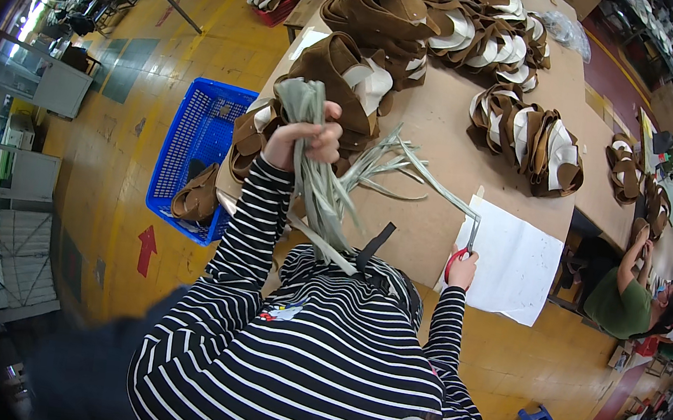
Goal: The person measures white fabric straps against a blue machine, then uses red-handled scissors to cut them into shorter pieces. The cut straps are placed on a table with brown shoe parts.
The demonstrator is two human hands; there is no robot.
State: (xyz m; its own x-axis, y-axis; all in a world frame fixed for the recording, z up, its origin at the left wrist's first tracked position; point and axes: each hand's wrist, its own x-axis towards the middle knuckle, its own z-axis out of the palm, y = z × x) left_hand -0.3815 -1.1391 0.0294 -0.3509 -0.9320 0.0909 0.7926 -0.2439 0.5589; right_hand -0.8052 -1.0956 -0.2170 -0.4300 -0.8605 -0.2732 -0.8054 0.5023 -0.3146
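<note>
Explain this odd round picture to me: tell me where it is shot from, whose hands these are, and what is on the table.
One wide fisheye camera on a person's head looks down, so edges bend. The striped sleeves are that person's own arms. The left hand holds up a bundle of grey-green strips in a closed grip. The right hand holds red-handled scissors at one strip's end, over a white paper sheet. On the brown table lie stacks of brown-and-white cut pieces. A blue basket stands on the yellow floor; another person sits at the right.
</note>
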